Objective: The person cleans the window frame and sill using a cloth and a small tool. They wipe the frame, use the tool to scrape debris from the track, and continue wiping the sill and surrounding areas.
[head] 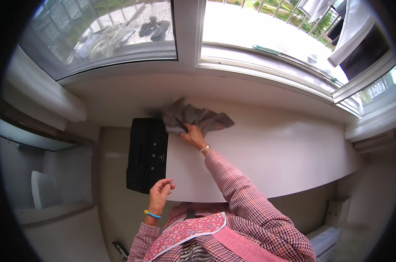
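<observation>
My right hand reaches forward and grips a crumpled grey cloth near the far left part of a white tabletop. The cloth's left part is blurred and overlaps the far end of a black case. This case stands along the table's left edge and bears small white markings. Near its front right corner is my left hand, its fingers loosely bent and holding nothing. Whether it touches the table edge is hard to tell.
Behind the table, a window frame has a mesh screen at left and an opening at right. Laundry hangs outside. Curtains hang at left, above an open-fronted cabinet. A white boxy object stands low at right.
</observation>
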### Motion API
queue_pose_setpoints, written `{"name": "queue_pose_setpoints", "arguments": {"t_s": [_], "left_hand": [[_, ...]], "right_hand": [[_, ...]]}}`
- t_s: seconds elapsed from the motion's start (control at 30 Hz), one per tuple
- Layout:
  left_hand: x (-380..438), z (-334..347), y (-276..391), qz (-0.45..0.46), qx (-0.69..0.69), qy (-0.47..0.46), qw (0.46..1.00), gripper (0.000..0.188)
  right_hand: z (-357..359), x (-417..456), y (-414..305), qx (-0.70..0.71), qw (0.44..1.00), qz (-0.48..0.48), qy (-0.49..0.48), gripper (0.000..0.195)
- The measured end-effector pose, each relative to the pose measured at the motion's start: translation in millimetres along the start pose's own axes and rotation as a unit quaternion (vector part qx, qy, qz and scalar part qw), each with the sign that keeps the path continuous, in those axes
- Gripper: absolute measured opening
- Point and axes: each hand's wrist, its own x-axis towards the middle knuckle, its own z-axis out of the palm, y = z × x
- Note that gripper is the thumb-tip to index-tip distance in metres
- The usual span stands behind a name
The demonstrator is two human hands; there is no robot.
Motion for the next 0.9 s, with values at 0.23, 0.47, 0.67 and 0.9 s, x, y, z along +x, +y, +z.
{"name": "queue_pose_setpoints", "arguments": {"t_s": [0.23, 0.47, 0.67, 0.9], "left_hand": [[26, -10, 0, 0.034, -0.019, 0.011, 0.999, 0.019], [34, 7, 0, 0.031, -0.01, -0.053, 0.998, 0.021], [20, 31, 1, 0.025, 0.032, -0.105, 0.994, 0.022], [9, 52, 5, 0.046, 0.042, -0.096, 0.993, 0.02]], "right_hand": [[-7, -203, 2, 0.048, 0.96, 0.012, -0.274, 0.049], [-177, -359, 2, 0.403, 0.856, 0.324, 0.009, 0.045], [-281, -336, 48, 0.371, 0.794, 0.246, 0.413, 0.031], [-138, -223, 69, 0.113, 0.929, 0.322, 0.147, 0.043]]}}
